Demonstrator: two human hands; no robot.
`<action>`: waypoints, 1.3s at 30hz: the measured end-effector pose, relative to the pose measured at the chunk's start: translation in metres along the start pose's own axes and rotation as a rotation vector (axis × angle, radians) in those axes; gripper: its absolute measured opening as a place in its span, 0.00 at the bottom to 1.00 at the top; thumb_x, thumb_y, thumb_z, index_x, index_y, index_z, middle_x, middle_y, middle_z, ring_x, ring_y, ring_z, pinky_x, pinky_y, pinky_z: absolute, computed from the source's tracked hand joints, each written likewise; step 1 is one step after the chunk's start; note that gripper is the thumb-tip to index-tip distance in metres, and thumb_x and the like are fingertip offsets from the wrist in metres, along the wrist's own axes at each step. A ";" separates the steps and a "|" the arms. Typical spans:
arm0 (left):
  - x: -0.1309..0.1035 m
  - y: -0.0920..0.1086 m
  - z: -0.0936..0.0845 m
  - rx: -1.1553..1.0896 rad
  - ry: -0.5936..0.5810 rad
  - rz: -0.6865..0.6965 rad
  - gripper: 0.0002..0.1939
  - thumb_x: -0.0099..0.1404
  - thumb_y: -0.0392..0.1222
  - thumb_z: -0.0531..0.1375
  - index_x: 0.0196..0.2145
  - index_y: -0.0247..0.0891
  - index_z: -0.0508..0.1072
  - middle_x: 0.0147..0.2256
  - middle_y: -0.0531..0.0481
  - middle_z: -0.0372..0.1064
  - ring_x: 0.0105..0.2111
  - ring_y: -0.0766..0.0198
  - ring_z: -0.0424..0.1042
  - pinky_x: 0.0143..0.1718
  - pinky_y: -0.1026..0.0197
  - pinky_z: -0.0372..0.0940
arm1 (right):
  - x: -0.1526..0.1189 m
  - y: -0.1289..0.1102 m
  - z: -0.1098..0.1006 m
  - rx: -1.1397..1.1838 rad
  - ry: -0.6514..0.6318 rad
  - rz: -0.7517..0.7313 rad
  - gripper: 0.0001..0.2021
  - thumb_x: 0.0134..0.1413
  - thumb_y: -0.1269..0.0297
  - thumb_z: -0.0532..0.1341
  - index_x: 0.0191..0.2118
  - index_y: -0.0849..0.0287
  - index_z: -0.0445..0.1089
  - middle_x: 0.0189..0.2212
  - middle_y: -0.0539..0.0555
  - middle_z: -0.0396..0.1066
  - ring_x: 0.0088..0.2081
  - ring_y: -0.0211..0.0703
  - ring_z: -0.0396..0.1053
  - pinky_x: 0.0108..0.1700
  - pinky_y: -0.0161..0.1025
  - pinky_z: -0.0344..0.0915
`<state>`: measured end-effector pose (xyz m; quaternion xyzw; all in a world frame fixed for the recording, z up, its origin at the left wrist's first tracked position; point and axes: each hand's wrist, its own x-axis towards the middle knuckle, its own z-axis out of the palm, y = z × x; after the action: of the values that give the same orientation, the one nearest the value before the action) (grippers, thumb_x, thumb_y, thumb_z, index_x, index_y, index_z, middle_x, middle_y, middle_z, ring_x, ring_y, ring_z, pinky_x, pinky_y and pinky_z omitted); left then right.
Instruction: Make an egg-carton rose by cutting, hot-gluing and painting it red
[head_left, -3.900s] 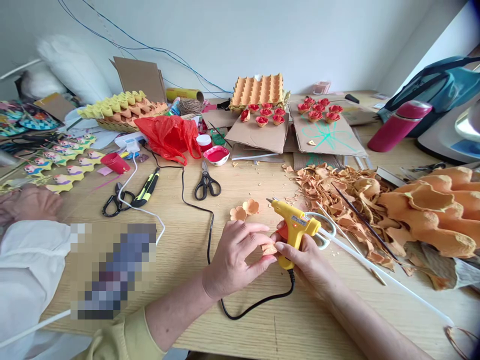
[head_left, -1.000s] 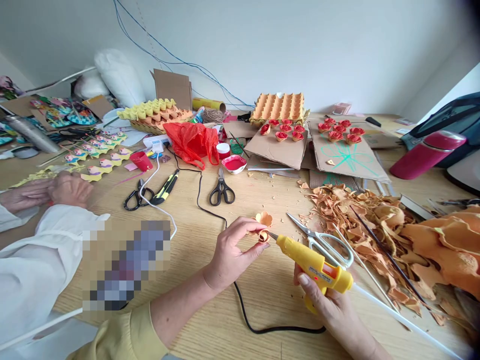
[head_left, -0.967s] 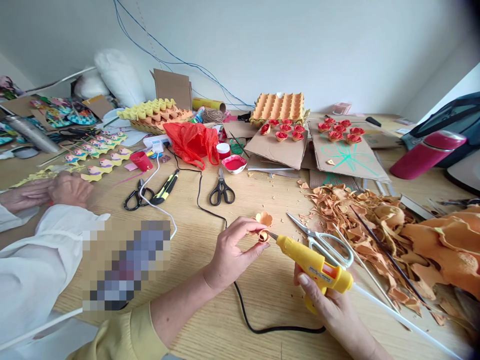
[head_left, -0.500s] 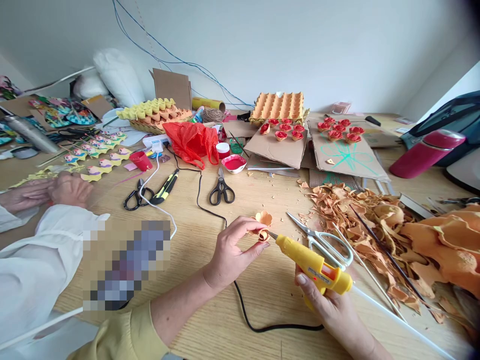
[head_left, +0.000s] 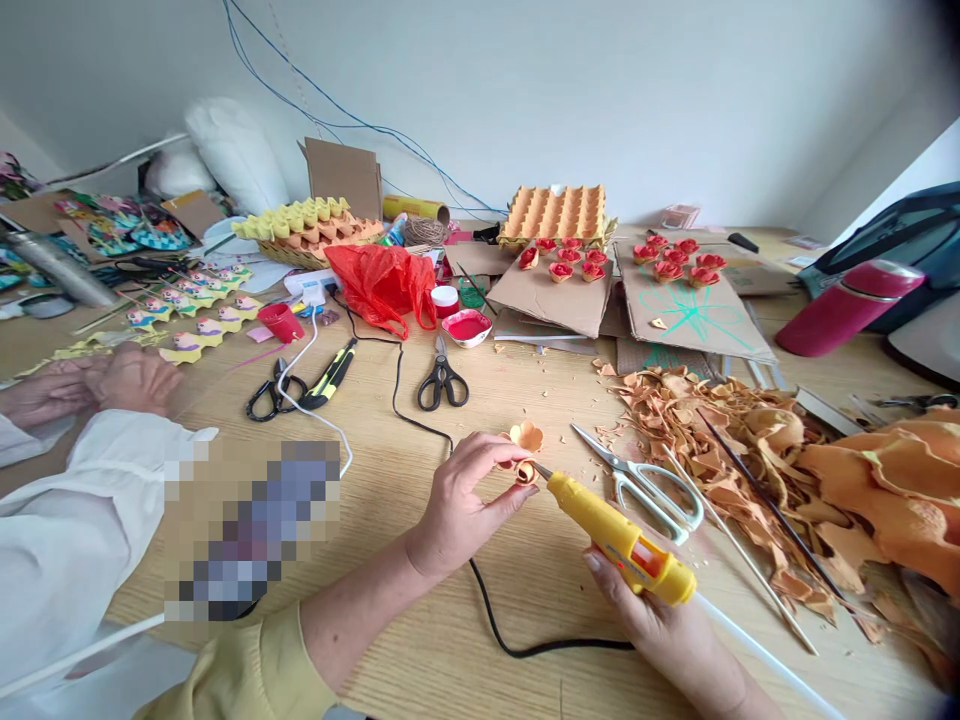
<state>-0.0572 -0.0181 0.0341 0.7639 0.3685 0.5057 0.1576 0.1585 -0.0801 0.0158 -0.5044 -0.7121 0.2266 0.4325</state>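
Between the thumb and fingers of my left hand [head_left: 469,500] is a small rolled orange egg-carton flower bud [head_left: 526,471]. My right hand [head_left: 652,620] is wrapped round a yellow hot glue gun [head_left: 619,535], and its metal nozzle meets the right side of the bud or lies very close to it. A long white glue stick [head_left: 757,655] sticks out of the gun's back end. Just behind the bud sits an orange petal cup [head_left: 527,435] on the table. White-handled scissors [head_left: 649,485] lie open to the right of the gun.
Orange carton scraps [head_left: 697,420] are heaped at the right. Red-painted flowers [head_left: 667,258] stand on cardboard sheets [head_left: 694,320] at the back. Black scissors [head_left: 442,380], a utility knife [head_left: 330,375] and a red paint dish [head_left: 466,327] lie ahead. A co-worker's hands [head_left: 131,378] are at the left.
The back of the glue gun has swung slightly down and left with my right hand, while its nozzle stays at the bud. My left hand keeps its place.
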 end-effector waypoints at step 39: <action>0.004 -0.003 -0.006 -0.340 -0.104 -0.200 0.07 0.64 0.41 0.66 0.39 0.39 0.73 0.35 0.50 0.71 0.36 0.63 0.70 0.41 0.60 0.64 | 0.012 0.018 -0.027 -0.255 -0.172 -0.339 0.09 0.60 0.67 0.62 0.31 0.54 0.61 0.27 0.49 0.62 0.28 0.41 0.60 0.29 0.39 0.58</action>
<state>-0.0627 -0.0140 0.0371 0.7109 0.3433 0.5024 0.3526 0.1887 -0.0653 0.0209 -0.4069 -0.8440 0.1009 0.3346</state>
